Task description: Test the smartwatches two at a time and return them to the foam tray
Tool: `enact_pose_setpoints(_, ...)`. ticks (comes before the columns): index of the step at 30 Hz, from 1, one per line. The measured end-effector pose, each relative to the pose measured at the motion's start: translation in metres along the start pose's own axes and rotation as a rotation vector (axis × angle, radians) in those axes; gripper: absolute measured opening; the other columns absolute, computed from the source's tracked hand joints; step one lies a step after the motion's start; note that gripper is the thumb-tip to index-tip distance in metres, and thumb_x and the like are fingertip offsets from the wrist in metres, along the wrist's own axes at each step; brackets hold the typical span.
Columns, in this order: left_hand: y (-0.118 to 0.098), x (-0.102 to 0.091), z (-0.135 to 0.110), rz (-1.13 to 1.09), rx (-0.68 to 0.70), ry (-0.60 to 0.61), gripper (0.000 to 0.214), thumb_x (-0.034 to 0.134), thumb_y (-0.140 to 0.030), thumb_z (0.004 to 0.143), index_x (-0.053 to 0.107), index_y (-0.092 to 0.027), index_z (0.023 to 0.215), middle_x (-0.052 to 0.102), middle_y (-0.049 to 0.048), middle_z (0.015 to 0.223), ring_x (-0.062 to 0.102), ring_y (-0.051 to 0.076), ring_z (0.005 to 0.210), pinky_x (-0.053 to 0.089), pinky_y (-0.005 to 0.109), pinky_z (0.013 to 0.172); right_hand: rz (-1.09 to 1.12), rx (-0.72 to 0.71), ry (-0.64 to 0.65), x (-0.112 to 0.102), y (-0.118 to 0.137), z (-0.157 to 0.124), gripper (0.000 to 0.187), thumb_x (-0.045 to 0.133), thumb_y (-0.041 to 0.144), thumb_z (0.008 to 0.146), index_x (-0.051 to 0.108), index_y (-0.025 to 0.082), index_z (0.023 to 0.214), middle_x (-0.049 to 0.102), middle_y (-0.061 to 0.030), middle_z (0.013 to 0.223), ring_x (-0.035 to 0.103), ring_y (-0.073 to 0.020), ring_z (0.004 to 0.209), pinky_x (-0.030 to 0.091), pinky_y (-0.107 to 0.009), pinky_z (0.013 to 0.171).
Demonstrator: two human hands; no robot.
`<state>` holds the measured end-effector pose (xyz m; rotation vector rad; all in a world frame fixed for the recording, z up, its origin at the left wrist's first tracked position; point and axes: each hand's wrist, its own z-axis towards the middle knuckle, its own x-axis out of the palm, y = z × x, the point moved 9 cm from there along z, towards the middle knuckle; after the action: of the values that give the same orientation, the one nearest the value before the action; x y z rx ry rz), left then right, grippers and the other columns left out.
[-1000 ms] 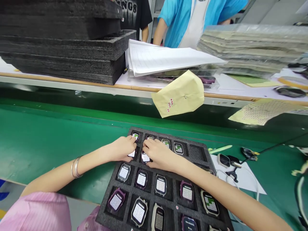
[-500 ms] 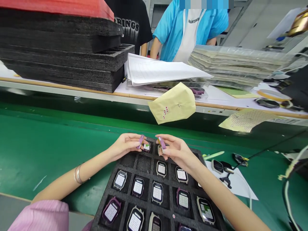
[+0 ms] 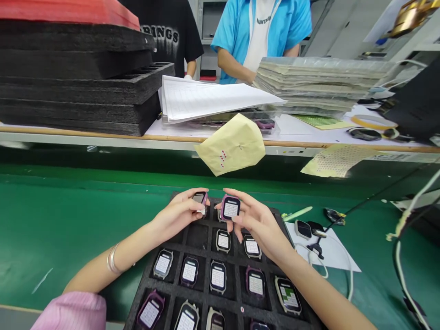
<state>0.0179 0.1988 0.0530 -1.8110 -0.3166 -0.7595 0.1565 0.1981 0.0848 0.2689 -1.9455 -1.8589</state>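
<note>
Over the far edge of a black foam tray, my left hand is closed on a purple smartwatch, its screen tilted and partly behind my fingers. My right hand pinches a second purple smartwatch, whose lit white screen faces me. Neither watch has a strap. Below my hands, several more watches lie face up in the tray's square compartments, among them a silver watch, a purple-cased watch and one with a green and white screen.
A yellow paper sheet hangs from the shelf edge. Stacked black foam trays and white papers stand on the shelf. To the right lie a green pen, a watch and cables. Two people stand behind the shelf.
Both watches have been turned from edge-on so their screens show, the right one fully facing me. The whole view has shifted slightly, with tray and shelf appearing further left.
</note>
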Motion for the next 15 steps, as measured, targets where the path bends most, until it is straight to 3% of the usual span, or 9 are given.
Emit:
enact_pose_setpoints(4,0.007,0.0,-0.001,-0.07,-0.067,0.004,0.033,0.063,-0.014,0.073,0.064,-0.016,0.106,0.069,0.0075,0.094,0.065,0.026,0.103,0.051,0.037,0.087,-0.031,-0.035,-0.05,-0.006,0.001,0.0,0.037,0.062,0.029,0.087,0.06,0.018,0.122,0.064,-0.0023,0.073,0.061,-0.0139,0.05,0.041,-0.02,0.038)
enact_pose_setpoints(6,0.006,0.002,-0.003,-0.068,-0.064,0.014,0.032,0.061,-0.014,0.074,0.062,-0.014,0.106,0.069,0.0097,0.098,0.064,0.03,0.107,0.05,0.043,0.092,-0.065,-0.044,-0.079,-0.01,0.0,0.0,0.036,0.065,0.031,0.087,0.062,0.018,0.12,0.063,-0.0006,0.068,0.059,-0.0121,0.044,0.038,-0.019,0.036)
enact_pose_setpoints(12,-0.005,0.012,-0.014,0.125,0.059,0.02,0.028,0.055,-0.009,0.08,0.057,-0.015,0.107,0.067,0.0109,0.104,0.067,0.026,0.096,0.056,0.042,0.084,-0.07,-0.085,-0.08,-0.012,0.002,-0.004,0.031,0.064,0.035,0.09,0.064,0.021,0.118,0.072,-0.0073,0.088,0.059,-0.0106,0.045,0.04,-0.019,0.037)
enact_pose_setpoints(15,-0.007,0.013,-0.019,0.19,0.126,0.012,0.023,0.055,-0.015,0.085,0.056,-0.018,0.108,0.064,0.0072,0.1,0.066,0.021,0.087,0.058,0.04,0.077,-0.037,-0.101,-0.029,-0.01,0.005,-0.007,0.033,0.063,0.038,0.091,0.063,0.024,0.12,0.071,-0.0051,0.081,0.061,-0.0127,0.049,0.043,-0.019,0.038)
